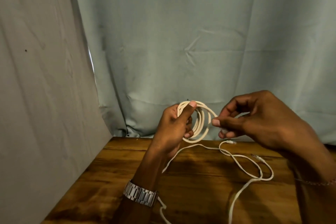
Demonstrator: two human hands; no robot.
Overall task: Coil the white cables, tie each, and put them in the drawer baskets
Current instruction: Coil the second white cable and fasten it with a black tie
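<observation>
Wooden table (200, 187) meets hanging grey-green cloth (181, 42).

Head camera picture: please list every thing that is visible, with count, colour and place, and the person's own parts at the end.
coiled cable: one, white, several loops held up above the table's far edge between both hands
loose cable: white, trailing over the table below the coil; whether it is one cable or more, I cannot tell
table: one, brown wood, lower half of the picture
curtain: one, pale blue-green, hanging behind the table
panel: one, grey, on the left side
watch: one, silver metal, on the left wrist
left hand: one, grips the coil, thumb on top
right hand: one, pinches the coil's right side
</observation>
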